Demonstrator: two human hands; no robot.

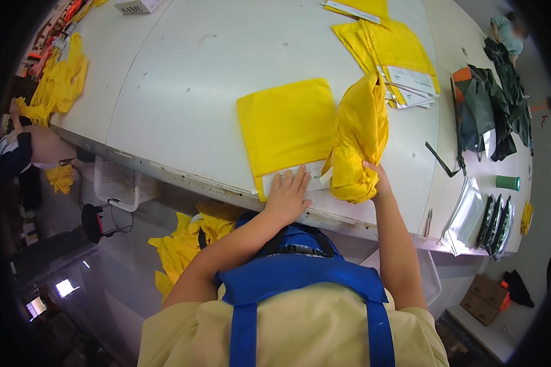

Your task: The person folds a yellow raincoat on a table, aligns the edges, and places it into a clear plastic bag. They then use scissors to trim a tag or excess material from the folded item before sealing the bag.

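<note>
My left hand (288,194) lies flat with its fingers stretched out, at the table's near edge. Under its fingers are a white printed sheet (315,174) and the lower edge of a flat, folded yellow fabric piece (288,125). My right hand (378,181) is wrapped round the lower right side of a bunched yellow fabric bundle (362,119). The bundle overlaps the right side of the folded piece, its narrow end pointing away from me. What is inside the bundle, if anything, is hidden.
Beyond the bundle lie folded yellow pieces (404,46) with white papers (413,79). To the right are dark garments (483,116), a green cylinder (507,183) and clear plastic bags (462,214). At left, another person handles yellow fabric (61,82). Below the table edge are a white basket (113,199) and yellow fabric (180,241).
</note>
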